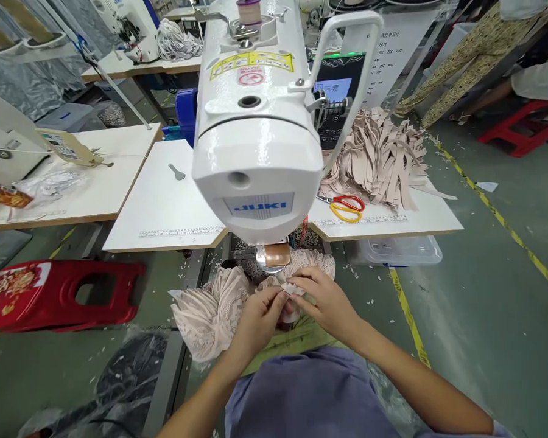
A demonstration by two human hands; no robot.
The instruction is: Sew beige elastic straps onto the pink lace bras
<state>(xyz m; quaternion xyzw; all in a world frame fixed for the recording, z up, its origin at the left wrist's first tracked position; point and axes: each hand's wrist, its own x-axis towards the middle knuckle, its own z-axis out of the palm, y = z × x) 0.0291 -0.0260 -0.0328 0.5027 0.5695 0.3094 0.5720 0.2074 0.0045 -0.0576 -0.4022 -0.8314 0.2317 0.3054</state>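
Just in front of the white sewing machine (260, 140), both my hands meet at a small piece of pale pink fabric (293, 289). My left hand (262, 313) pinches its left side between thumb and fingers. On the right side, my right hand (324, 298) has its fingers closed on the same piece. Gathered pale pink lace fabric (214, 310) hangs in a bundle left of my left hand, and more of it lies behind my fingers under the machine head. The machine's needle is hidden from view.
A heap of pale pink fabric strips (379, 158) lies on the right tabletop beside red-and-yellow-handled scissors (347, 208). A small grey tool (177, 173) rests on the left tabletop (164, 207). A red stool (100, 292) stands left; another person's patterned trousers (475, 55) show at right.
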